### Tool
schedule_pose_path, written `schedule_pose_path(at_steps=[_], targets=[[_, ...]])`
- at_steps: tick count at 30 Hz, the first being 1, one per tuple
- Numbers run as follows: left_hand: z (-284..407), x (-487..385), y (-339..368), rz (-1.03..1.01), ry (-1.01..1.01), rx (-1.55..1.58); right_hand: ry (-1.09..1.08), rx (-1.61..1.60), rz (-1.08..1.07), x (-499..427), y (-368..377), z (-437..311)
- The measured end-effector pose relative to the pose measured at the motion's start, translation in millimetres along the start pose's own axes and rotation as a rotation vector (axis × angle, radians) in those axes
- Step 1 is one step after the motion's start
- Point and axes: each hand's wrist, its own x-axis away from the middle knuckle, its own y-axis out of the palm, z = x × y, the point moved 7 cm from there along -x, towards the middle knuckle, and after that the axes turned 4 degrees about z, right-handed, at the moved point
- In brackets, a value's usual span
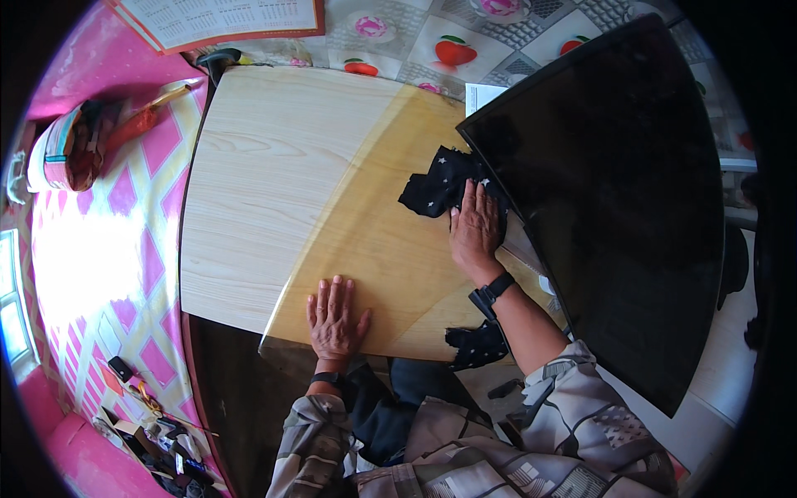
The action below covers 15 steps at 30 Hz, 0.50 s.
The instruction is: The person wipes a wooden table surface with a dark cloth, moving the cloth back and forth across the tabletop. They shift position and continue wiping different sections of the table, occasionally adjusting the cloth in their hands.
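My right hand [476, 233] presses a navy cloth with white stars [429, 190] down onto the table, holding it under the palm and fingers beside a large black flat screen [622, 205]. Beneath the cloth is a transparent, yellowish plastic sheet [367, 230], which covers the right part of the wood-grain tabletop [261, 174]. My left hand [336, 320] rests palm down on the sheet near the front edge, fingers a little apart, with nothing in it. A second piece of starry dark cloth [476, 345] hangs over the front edge near my right forearm.
A printed calendar [230, 22] lies at the back, by a covering with apple pictures [454, 53]. White paper [482, 96] sticks out behind the screen. To the left, a pink patterned surface [152, 249] bears a fabric bag [68, 149] and several small items.
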Motion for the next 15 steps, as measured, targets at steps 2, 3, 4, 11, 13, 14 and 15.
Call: schedule_pose_path(at_steps=[2, 3, 4, 11, 13, 14, 15], targets=[[0, 0, 0, 0.0, -0.005, 0.003, 0.021, -0.005, 0.021, -3, 5, -6], [-1, -1, 0, 0.0, -0.007, 0.005, 0.023, -0.012, 0.044, -3, 5, -8], [0, -1, -1, 0.001, -0.007, 0.008, 0.032, -0.024, 0.048, -2, 5, -8], [0, -3, -2, 0.003, -0.013, 0.009, 0.024, 0.121, -0.009, 15, -6, -5], [-1, -3, -3, 0.016, -0.01, 0.013, 0.056, 0.132, -0.048, 19, -10, 2], [-1, -4, -3, 0.016, -0.013, 0.018, 0.053, 0.141, -0.046, 21, -14, 6], [-1, -4, -4, 0.02, -0.014, 0.023, 0.041, 0.153, -0.03, 22, -18, 8]])
